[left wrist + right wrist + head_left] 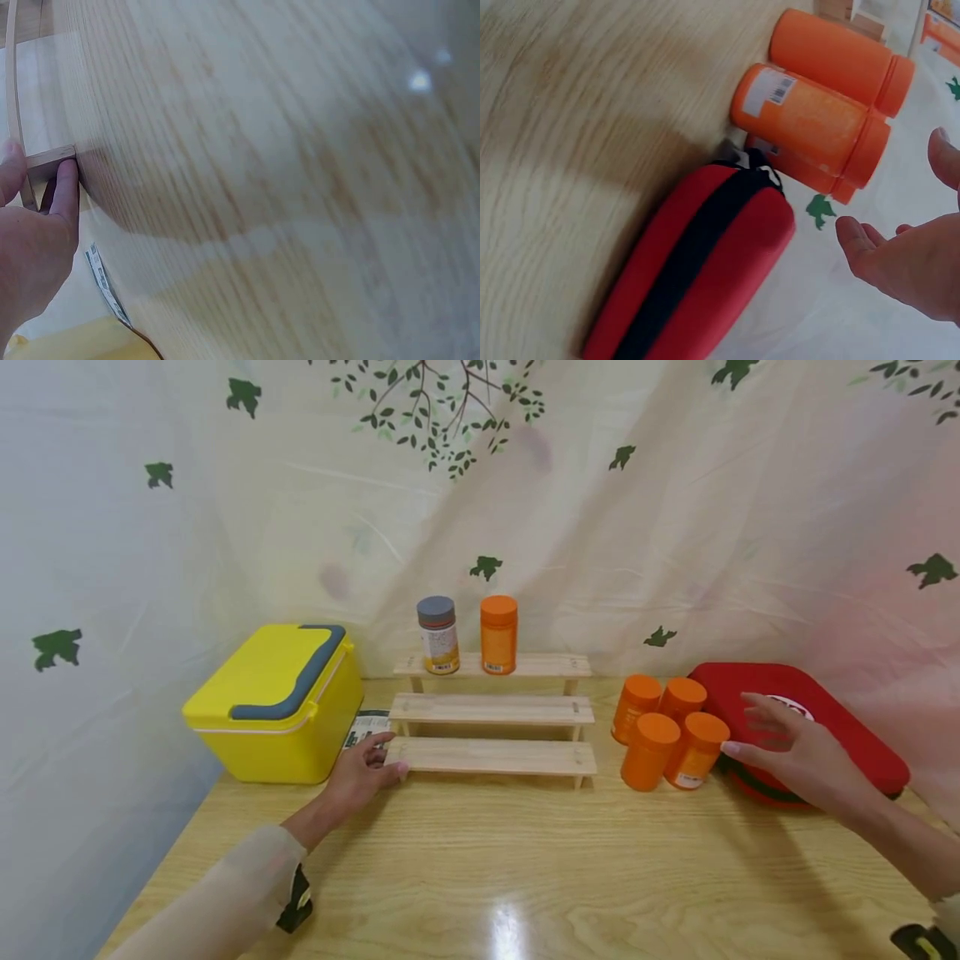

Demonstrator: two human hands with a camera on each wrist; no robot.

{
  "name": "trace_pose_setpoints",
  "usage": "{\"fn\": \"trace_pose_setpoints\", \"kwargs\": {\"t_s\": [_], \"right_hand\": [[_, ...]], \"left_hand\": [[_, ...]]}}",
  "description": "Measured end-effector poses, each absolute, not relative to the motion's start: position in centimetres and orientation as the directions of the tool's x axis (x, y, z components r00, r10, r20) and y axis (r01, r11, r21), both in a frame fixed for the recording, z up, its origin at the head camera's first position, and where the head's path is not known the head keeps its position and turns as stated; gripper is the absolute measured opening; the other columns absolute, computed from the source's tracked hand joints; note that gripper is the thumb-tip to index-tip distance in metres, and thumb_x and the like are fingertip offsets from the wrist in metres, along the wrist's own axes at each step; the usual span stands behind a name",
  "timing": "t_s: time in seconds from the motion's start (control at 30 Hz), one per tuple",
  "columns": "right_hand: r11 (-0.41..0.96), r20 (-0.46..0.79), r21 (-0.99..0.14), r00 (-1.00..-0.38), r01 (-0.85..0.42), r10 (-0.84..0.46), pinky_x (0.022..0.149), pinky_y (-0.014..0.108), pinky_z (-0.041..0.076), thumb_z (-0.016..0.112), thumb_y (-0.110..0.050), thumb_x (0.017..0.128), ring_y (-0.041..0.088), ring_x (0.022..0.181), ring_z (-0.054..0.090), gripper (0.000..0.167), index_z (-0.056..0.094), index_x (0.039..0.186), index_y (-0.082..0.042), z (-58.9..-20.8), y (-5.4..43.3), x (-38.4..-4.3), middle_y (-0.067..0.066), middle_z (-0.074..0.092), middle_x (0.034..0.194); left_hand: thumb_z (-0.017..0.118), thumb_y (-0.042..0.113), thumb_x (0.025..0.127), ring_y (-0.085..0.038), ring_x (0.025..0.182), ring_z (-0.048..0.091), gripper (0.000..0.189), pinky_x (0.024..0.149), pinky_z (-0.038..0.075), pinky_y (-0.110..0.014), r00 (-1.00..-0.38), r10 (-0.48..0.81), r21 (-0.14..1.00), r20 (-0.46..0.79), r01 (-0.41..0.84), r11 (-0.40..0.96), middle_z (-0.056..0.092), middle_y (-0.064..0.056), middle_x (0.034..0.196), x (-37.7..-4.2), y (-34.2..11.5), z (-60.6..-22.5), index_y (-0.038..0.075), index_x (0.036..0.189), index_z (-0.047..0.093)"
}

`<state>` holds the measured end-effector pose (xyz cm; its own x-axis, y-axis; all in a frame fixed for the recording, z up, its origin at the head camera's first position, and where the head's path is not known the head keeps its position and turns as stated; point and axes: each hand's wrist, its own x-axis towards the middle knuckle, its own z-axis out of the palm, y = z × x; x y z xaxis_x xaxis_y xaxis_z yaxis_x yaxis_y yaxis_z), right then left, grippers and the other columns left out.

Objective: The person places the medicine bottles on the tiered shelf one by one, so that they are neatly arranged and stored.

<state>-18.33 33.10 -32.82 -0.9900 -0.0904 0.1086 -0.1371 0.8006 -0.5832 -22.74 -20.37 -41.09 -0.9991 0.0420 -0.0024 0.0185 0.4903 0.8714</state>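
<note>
My left hand (362, 774) pinches the left end of the lowest step of a three-tier wooden rack (491, 756). In the left wrist view, thumb and fingers close around the rack's end leg (51, 157). On the top tier stand a grey-capped bottle (438, 635) and an orange bottle (498, 635). Several more orange bottles (651, 752) stand grouped right of the rack. Beside them my right hand (806, 756) hovers over a red case (832, 718), fingers spread and holding nothing. The right wrist view shows its thumb and fingers apart, near an orange bottle (806, 120).
A yellow box (277, 710) with a blue-grey handle sits left of the rack. Between them lies a flat printed item (367, 727), partly hidden. Behind everything hangs a pale curtain (585, 527) with leaf prints. The wooden table (465, 860) extends toward me.
</note>
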Motion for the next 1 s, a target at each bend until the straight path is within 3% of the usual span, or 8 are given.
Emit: {"fn": "trace_pose_setpoints", "kwargs": {"t_s": [0.3,0.5,0.67,0.73,0.83,0.9,1.0], "right_hand": [[0.791,0.045,-0.605,-0.995,-0.094,-0.084,0.087,0.06,0.046,0.065,-0.043,0.09,0.053,0.119,0.042,0.092,0.013,0.152,0.002,-34.2,33.6,-19.3,0.037,0.04,0.137],[0.761,0.041,-0.641,-0.994,-0.101,-0.098,0.082,0.032,0.054,0.065,-0.042,0.09,0.051,0.121,0.045,0.091,0.016,0.15,0.005,-35.1,33.1,-19.6,0.036,0.04,0.139],[0.749,0.082,-0.649,-0.991,-0.132,-0.103,0.073,0.01,0.048,0.064,-0.041,0.091,0.05,0.118,0.049,0.082,0.027,0.146,0.007,-35.9,32.7,-19.8,0.034,0.042,0.138],[0.755,0.101,-0.64,-0.99,-0.141,-0.1,0.075,0.015,0.05,0.064,-0.041,0.091,0.049,0.116,0.05,0.077,0.033,0.144,0.007,-36.2,32.6,-19.8,0.033,0.045,0.136],[0.763,0.108,-0.631,-0.99,-0.137,-0.089,0.082,0.034,0.054,0.063,-0.041,0.092,0.049,0.115,0.051,0.075,0.034,0.142,0.007,-36.5,32.4,-19.9,0.033,0.047,0.134],[0.766,0.104,-0.63,-0.991,-0.13,-0.083,0.086,0.047,0.05,0.063,-0.042,0.092,0.049,0.115,0.051,0.076,0.034,0.142,0.007,-36.6,32.3,-20.0,0.034,0.048,0.133],[0.765,0.1,-0.633,-0.992,-0.121,-0.074,0.089,0.053,0.046,0.063,-0.043,0.092,0.05,0.115,0.051,0.076,0.034,0.142,0.007,-36.8,32.1,-20.1,0.034,0.047,0.133]], "left_hand": [[0.068,0.015,0.09,-0.021,0.093,0.063,0.061,0.083,0.053,-0.031,-0.999,0.046,0.87,-0.003,0.02,0.493,0.065,-0.02,0.114,-22.7,-20.4,-41.1,0.002,0.142,0.041],[0.068,0.013,0.089,-0.021,0.09,0.063,0.059,0.08,0.053,-0.027,-0.999,0.042,0.874,0.012,0.031,0.485,0.066,-0.02,0.111,-22.8,-20.4,-41.1,0.001,0.141,0.042],[0.068,0.011,0.089,-0.02,0.089,0.063,0.06,0.078,0.053,-0.026,-0.999,0.047,0.882,0.012,0.033,0.471,0.067,-0.02,0.109,-22.8,-20.4,-41.3,0.0,0.142,0.042],[0.068,0.011,0.089,-0.02,0.09,0.063,0.06,0.08,0.053,-0.027,-0.999,0.043,0.879,0.008,0.028,0.475,0.067,-0.019,0.11,-22.8,-20.4,-41.3,0.002,0.142,0.042],[0.068,0.013,0.089,-0.02,0.091,0.063,0.06,0.083,0.053,-0.03,-0.999,0.039,0.87,0.007,0.025,0.492,0.067,-0.018,0.111,-22.8,-20.4,-41.2,0.003,0.142,0.042],[0.068,0.014,0.089,-0.021,0.091,0.063,0.06,0.083,0.053,-0.031,-0.999,0.039,0.867,0.007,0.026,0.498,0.066,-0.019,0.111,-22.8,-20.4,-41.2,0.002,0.142,0.042],[0.068,0.015,0.089,-0.02,0.091,0.063,0.06,0.084,0.053,-0.031,-0.999,0.039,0.863,0.006,0.025,0.505,0.066,-0.019,0.111,-22.8,-20.4,-41.2,0.003,0.142,0.042]]}}
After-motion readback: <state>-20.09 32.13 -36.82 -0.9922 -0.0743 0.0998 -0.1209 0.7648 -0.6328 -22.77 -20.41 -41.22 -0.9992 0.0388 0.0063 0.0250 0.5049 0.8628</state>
